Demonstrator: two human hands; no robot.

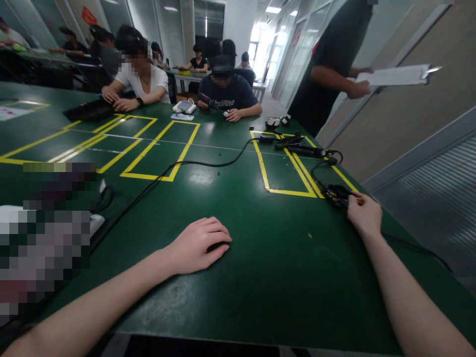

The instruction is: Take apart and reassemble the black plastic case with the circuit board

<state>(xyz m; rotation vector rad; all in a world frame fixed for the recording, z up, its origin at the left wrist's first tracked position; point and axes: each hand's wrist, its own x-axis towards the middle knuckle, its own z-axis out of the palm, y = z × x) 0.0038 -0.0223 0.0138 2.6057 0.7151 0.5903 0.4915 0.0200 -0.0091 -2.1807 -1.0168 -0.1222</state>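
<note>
My left hand [199, 244] rests palm down on the green table [238, 277], its fingers curled loosely over the surface with nothing visible in them. My right hand [364, 214] reaches to the right edge and grips a small black device [337, 194] with coloured wires, lying at the corner of a yellow taped rectangle [284, 166]. A black cable [320, 171] runs from that device up to black tools [303, 148] farther back.
A long black cable [167, 173] crosses the table from the left. Other yellow taped boxes [159, 151] mark the surface. Two seated people work at the far side; a standing person holds a clipboard [397, 75] at right. A pixelated patch covers the left.
</note>
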